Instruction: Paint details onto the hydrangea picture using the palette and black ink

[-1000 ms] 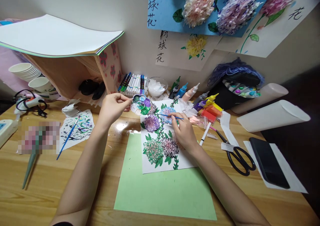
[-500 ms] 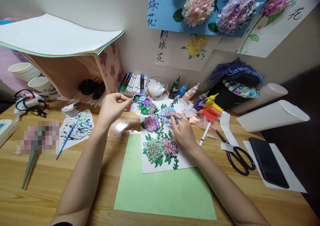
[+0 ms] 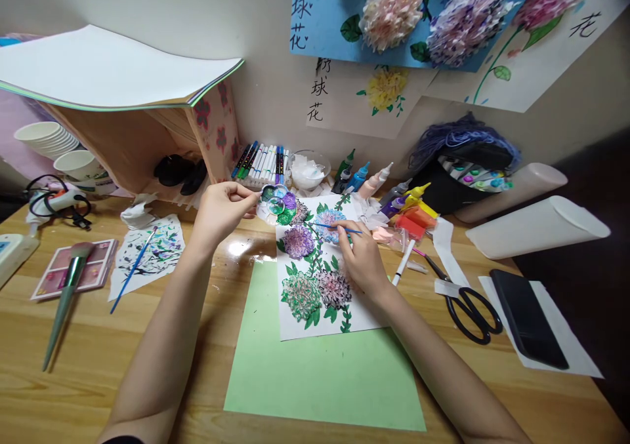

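Versus earlier: poses essentially unchanged. Left hand point(image 3: 224, 209) pinches palette point(image 3: 276, 205); right hand point(image 3: 363, 260) pinches paintbrush point(image 3: 322, 225) at blue flower point(image 3: 327, 236).

Blue, purple, green and black-tipped ruffled blossoms point(image 3: 299, 242) pattern white rectangular paper point(image 3: 292, 329); purple and green paint point(image 3: 289, 202) daubs a pale round palette point(image 3: 268, 216).

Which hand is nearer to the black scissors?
Right. The right hand is over the flower picture, left of the scissors; the left hand is farther left, holding the paint palette.
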`<state>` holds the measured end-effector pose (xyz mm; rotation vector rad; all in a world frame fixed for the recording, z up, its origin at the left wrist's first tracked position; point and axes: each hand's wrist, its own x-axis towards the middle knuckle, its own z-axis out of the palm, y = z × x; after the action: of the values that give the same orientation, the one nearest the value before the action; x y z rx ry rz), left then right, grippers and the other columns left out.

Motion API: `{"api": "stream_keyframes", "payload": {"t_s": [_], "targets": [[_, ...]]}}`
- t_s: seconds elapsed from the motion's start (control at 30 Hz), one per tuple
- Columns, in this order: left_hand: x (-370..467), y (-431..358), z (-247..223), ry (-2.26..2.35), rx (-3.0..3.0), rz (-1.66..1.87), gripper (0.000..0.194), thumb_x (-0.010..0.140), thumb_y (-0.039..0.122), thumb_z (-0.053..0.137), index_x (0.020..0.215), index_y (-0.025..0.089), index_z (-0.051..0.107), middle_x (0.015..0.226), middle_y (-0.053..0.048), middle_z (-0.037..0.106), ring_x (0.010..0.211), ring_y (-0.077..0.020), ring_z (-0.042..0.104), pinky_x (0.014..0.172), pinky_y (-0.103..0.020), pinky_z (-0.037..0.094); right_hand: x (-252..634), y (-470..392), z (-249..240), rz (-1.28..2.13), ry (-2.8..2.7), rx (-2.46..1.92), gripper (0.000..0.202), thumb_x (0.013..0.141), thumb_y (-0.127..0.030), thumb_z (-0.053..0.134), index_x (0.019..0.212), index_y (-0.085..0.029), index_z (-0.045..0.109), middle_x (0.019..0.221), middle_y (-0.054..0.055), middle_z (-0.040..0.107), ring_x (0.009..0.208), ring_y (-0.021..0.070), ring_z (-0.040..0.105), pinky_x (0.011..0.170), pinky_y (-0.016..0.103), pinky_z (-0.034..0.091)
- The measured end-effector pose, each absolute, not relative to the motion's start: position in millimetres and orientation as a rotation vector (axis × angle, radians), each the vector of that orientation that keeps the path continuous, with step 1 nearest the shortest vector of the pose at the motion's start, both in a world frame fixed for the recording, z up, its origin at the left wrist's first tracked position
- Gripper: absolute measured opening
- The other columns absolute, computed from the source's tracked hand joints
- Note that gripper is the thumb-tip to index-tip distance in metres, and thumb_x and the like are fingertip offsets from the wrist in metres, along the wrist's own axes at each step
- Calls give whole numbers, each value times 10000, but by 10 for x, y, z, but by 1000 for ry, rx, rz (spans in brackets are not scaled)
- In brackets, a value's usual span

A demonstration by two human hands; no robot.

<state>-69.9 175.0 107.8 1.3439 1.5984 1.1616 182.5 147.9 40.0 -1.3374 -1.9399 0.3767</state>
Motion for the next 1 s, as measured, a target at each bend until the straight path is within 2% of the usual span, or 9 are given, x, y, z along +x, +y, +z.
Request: {"api": "stream_keyframes", "payload": {"t_s": [1.0], "targets": [[-684,1746,1078,1596,1325,1157,244,637,349,726,658,119,645,570,-25,646,556,-142,645,567,-237,557,1858,1494,401,359,-1944,-1344,258,930,-264,366,969,-186,609,929,88,643,917,230,576,822,407,463]]}}
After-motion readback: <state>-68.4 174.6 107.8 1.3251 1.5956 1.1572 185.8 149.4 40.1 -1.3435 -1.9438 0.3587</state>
